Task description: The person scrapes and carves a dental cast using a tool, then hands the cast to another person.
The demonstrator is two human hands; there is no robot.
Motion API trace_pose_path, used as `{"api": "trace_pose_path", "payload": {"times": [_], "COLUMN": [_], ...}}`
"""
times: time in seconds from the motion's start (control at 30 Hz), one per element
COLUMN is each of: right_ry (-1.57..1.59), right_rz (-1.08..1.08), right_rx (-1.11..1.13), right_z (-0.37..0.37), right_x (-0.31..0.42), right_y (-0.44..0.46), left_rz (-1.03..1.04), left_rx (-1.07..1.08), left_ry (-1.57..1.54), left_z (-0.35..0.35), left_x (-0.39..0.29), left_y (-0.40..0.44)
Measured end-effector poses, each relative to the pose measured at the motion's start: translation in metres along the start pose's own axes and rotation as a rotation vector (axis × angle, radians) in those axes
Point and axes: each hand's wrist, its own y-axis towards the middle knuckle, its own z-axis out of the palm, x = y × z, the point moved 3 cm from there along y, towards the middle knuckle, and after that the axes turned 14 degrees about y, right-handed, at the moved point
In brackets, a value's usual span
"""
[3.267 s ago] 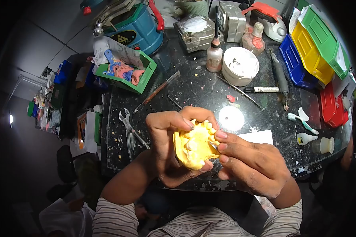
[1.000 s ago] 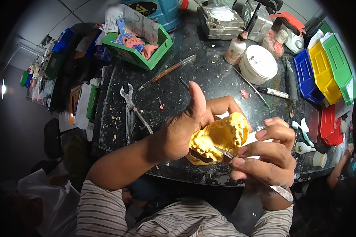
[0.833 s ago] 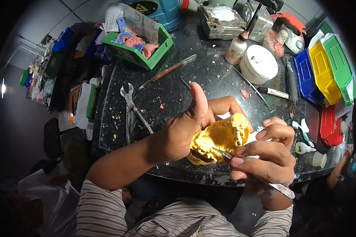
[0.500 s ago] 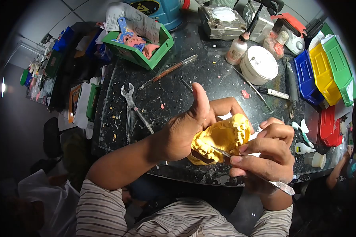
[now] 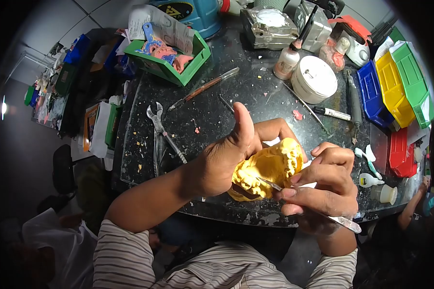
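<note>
There, my left hand (image 5: 222,166) cradled the yellow dental cast (image 5: 271,166) above the bench (image 5: 202,115), my right hand (image 5: 328,185) pinching the slim metal tool (image 5: 345,223) against it: stiff, probably light, chippable, safest gripped by the base.

We cannot see the left hand's (image 5: 226,161) fingertips behind the yellow dental model (image 5: 270,166). The right hand (image 5: 325,185) hides the middle part of the metal tool (image 5: 346,223). The blue container (image 5: 203,17) is cut by the top edge, the striped shirt (image 5: 226,265) by the bottom one. The marker's (image 5: 337,114) letters are too small for us.
</note>
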Motion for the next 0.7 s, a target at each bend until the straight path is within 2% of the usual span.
{"api": "trace_pose_path", "payload": {"times": [0.13, 0.33, 0.7], "right_ry": [0.024, 0.01, -0.067], "right_rz": [0.021, 0.021, -0.051], "right_rx": [0.011, 0.027, -0.002], "right_z": [0.0001, 0.0001, 0.0032], "right_x": [0.0001, -0.0006, -0.0008], "right_y": [0.0013, 0.0004, -0.0013], "left_rz": [-0.002, 0.018, -0.016], "left_rx": [-0.005, 0.053, -0.009], "left_ry": [-0.072, 0.007, -0.024], "left_z": [0.002, -0.0016, 0.0009], "left_x": [-0.001, 0.0009, 0.001], "left_y": [0.0002, 0.0001, -0.0003]}}
